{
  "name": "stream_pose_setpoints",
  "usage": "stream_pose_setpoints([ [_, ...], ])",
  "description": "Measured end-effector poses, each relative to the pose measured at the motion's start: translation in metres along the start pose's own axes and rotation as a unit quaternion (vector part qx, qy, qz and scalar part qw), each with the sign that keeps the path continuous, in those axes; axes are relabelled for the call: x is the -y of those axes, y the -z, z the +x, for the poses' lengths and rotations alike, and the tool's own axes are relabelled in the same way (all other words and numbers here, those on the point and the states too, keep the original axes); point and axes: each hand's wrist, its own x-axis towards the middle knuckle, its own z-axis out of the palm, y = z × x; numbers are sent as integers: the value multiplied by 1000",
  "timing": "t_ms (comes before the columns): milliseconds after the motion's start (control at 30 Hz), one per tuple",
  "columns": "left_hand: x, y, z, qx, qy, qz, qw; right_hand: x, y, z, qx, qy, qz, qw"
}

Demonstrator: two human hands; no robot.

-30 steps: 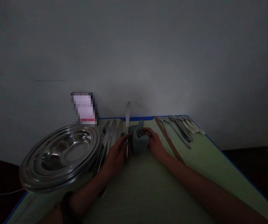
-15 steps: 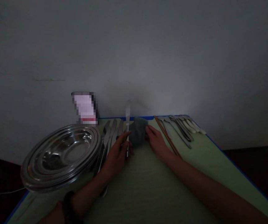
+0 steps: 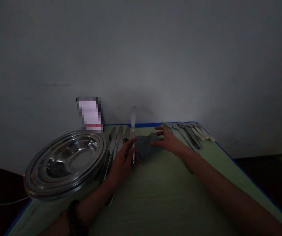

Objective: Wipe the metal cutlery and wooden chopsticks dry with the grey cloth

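My left hand (image 3: 122, 161) is closed round the handle of a table knife (image 3: 133, 124), which stands with its blade pointing up against the wall. A grey cloth (image 3: 144, 147) lies on the green table (image 3: 155, 200) right beside the knife. My right hand (image 3: 168, 140) hovers just above and behind the cloth, with its fingers spread and nothing in them.
A stack of steel bowls (image 3: 66, 162) sits at the left edge. Several knives (image 3: 115, 141) lie between the bowls and my left hand. Chopsticks, forks and spoons (image 3: 190, 132) lie in a row at the back right. A blurred card (image 3: 90, 113) leans against the wall.
My right hand has let go of the cloth, opened, and lifted back to the right. The cloth now lies flatter on the table. The knife stays upright in my left hand.
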Motion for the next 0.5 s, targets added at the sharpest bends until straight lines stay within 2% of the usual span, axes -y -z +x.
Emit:
stream_pose_setpoints([
  [33, 0, 0, 0, 0, 0, -2, 1000, 3, 3, 0, 19, -3, 0, 1000],
  [100, 0, 0, 0, -3, -1, -10, 1000, 15, 11, -2, 7, 56, -7, 998],
  [133, -1, 0, 0, -4, -3, -14, 1000, 23, 16, -4, -35, 131, -24, 990],
  [200, -1, -1, 0, -4, -5, -20, 1000, 40, 23, -9, -159, 279, -78, 944],
  [233, -1, -1, 0, -4, -5, -20, 1000, 47, 25, -12, -171, 328, -108, 923],
  [267, -1, -1, 0, -6, -5, -19, 1000, 52, 27, -16, -143, 355, -147, 912],
  [333, -2, -1, 0, -13, -1, -19, 1000, 55, 26, -20, -29, 370, -234, 899],
  [433, -3, -1, 0, -22, 2, -23, 999, 44, 24, -22, 177, 316, -304, 881],
  [500, -3, -1, 0, -20, -1, -20, 1000, 33, 23, -20, 235, 270, -306, 882],
])
